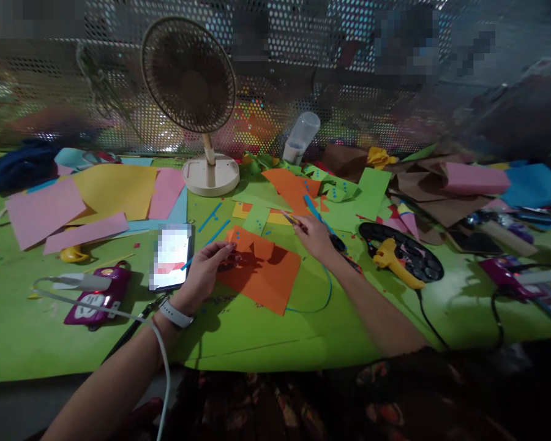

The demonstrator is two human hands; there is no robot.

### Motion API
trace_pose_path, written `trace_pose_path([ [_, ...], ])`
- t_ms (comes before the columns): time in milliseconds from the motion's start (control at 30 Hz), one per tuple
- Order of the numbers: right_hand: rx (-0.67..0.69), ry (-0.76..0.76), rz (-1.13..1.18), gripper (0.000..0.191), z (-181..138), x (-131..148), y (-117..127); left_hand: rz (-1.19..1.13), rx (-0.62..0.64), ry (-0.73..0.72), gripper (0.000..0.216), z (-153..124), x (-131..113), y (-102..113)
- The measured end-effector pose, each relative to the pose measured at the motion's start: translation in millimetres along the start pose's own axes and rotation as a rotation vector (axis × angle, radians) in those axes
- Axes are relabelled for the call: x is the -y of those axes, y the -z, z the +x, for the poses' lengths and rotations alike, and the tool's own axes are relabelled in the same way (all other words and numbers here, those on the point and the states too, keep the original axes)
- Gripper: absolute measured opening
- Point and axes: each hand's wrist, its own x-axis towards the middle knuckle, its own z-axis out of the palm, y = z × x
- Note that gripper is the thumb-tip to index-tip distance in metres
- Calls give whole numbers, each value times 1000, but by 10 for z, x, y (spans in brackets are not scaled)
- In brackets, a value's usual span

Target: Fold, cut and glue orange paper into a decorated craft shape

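Note:
My left hand [206,269], with a pale watch band on its wrist, has thumb and forefinger pinched together over the left edge of an orange paper sheet [261,278]. What sits between those fingertips is too small to make out. Just past the sheet's upper right corner, my right hand [313,236] is closed around a slim pointed tool [289,217], its tip aimed left. A blue paper strip [313,208] lies beyond that hand. Small green and yellow paper pieces [257,219] lie behind the sheet, and another blue strip [218,233] is near my left fingers.
A phone [171,257] lies left of the sheet. A fan [211,174] and a clear cup [303,135] stand at the back. On the right are a black palette [427,263] and a yellow glue gun [390,260]. A white cable [163,352] crosses my left forearm.

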Motion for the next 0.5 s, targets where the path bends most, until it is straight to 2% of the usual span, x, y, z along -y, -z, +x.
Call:
trace_pose_path([
  [167,-142,24,141,21,-15,101,150,5,-5,12,37,-13,-7,-9],
  [300,-183,38,188,18,-48,197,218,-12,-4,7,36,-9,-3,-12],
  [367,-165,66,173,16,-58,220,200,-6,8,7,36,-4,4,-9],
  [500,-44,135,164,12,-62,248,82,6,22,1,35,3,18,-2],
])
